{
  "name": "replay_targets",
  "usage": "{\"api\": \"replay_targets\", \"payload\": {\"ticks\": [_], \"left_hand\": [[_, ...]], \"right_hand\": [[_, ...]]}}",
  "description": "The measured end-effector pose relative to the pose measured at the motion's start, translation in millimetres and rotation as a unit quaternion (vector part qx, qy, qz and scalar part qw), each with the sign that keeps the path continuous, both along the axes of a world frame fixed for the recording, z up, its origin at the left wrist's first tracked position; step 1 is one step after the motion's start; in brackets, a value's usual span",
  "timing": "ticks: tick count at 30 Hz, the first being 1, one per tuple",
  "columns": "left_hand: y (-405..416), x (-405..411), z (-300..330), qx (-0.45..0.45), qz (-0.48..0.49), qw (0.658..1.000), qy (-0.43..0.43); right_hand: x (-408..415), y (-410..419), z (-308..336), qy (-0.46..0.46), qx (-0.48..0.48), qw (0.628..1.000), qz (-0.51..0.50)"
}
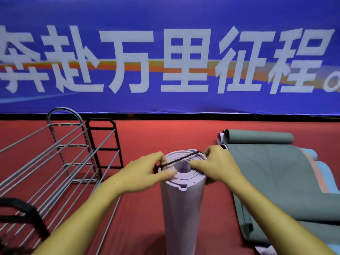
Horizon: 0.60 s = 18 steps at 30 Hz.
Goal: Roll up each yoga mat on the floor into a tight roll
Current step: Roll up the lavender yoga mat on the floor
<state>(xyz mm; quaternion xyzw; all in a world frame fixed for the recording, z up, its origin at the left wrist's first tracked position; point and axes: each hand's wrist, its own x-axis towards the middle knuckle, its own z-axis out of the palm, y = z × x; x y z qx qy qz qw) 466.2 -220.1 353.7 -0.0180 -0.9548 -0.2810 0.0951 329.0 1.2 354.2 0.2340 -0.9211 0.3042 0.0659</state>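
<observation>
Head view: a rolled lilac yoga mat stands upright on the red floor, its spiral top end between the two hands.
Band: a black elastic band is stretched across the top of the roll, from one hand to the other.
Left hand: at the left rim of the roll, fingers curled, pinching the left end of the band; thumb lies on the spiral end.
Right hand: at the right rim, fingers curled, pinching the right end of the band.
Right of the right hand: a grey-green yoga mat lies part unrolled on the floor, its far end curled into a roll, over blue and orange mats.
Left of the left hand: a metal rod rack with black end frames.
Beyond the hands: a blue banner with large white characters.
</observation>
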Motion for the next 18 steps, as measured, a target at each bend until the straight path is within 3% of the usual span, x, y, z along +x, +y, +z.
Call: {"api": "replay_targets", "payload": {"ticks": [2,6,10,18], "left_hand": [[3,2,2,0.025,0.002,0.999,-0.03],[9,-3,1,-0.078,0.023,0.997,0.015],[2,-7,-8,-0.031,0.046,0.998,0.033],[-1,-15,-19,-0.026,0.084,0.992,0.093]], "right_hand": [[-4,-4,2,0.001,0.005,1.0,-0.005],[-5,-8,5,0.009,0.01,1.0,-0.015],[-4,-10,4,0.013,-0.001,1.0,-0.013],[-6,-7,-8,-0.01,-0.098,0.995,-0.014]]}}
